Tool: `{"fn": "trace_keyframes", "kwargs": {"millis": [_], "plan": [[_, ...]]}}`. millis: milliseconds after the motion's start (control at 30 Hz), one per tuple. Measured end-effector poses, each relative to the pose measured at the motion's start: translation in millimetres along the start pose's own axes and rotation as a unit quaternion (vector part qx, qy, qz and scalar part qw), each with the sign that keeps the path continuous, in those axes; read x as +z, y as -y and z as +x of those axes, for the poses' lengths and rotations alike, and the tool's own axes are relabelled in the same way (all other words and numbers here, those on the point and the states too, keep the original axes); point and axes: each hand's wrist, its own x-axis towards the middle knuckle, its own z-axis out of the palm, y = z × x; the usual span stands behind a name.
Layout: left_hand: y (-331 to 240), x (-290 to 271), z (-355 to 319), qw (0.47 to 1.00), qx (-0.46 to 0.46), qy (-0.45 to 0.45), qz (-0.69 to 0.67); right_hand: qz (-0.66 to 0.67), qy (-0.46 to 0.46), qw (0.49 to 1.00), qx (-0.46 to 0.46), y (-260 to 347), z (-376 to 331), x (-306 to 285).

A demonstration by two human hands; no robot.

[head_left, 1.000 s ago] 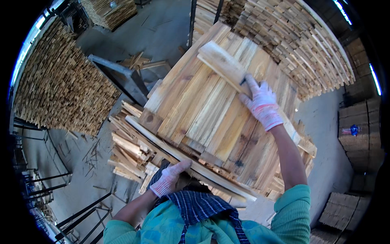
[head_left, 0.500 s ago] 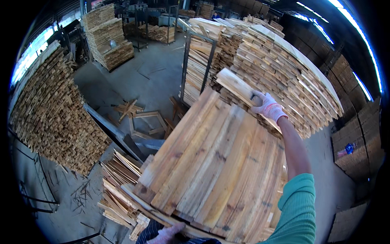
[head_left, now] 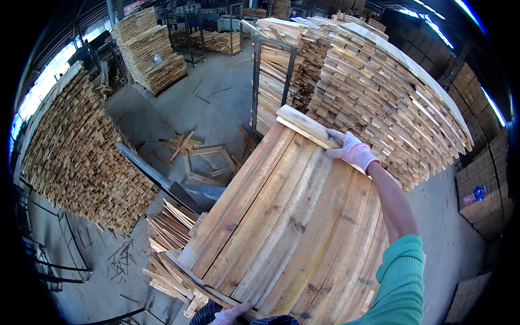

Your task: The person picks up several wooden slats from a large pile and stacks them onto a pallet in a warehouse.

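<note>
My right hand [head_left: 353, 153], in a pale glove, is closed around a short wooden board [head_left: 305, 127]. The board lies crosswise along the far ends of several planks [head_left: 287, 222], which sit side by side as a flat layer on top of a stack. At the bottom edge of the view my left hand [head_left: 232, 314], also gloved, is closed at a thin wooden strip [head_left: 201, 285] that runs along the planks' near ends. The frame's edge cuts off part of this hand, and its underside is hidden.
A tall stack of boards [head_left: 390, 103] stands just beyond my right hand, beside a dark metal frame [head_left: 256, 86]. Another stack [head_left: 81, 157] is at left. Loose wood pieces [head_left: 206, 157] lie on the floor. Thin offcuts [head_left: 168, 222] are piled left of the planks.
The crosswise board has come down and in against the planks' far ends with my right hand. The gaps between planks look narrower. My left hand stays at the near edge.
</note>
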Motion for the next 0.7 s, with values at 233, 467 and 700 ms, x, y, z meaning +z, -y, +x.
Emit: {"fn": "trace_keyframes", "kwargs": {"millis": [233,467,700], "plan": [[-18,10,-7,0.996,-0.03,0.038,-0.077,-0.048,-0.043,0.997,-0.029,62,-61,1],[-26,23,-28,0.987,-0.014,0.111,-0.116,-0.126,-0.086,0.986,-0.071,58,-69,51],[-24,-26,-51,0.986,0.027,0.099,-0.132,-0.127,-0.063,0.989,-0.051,39,-64,61]]}}
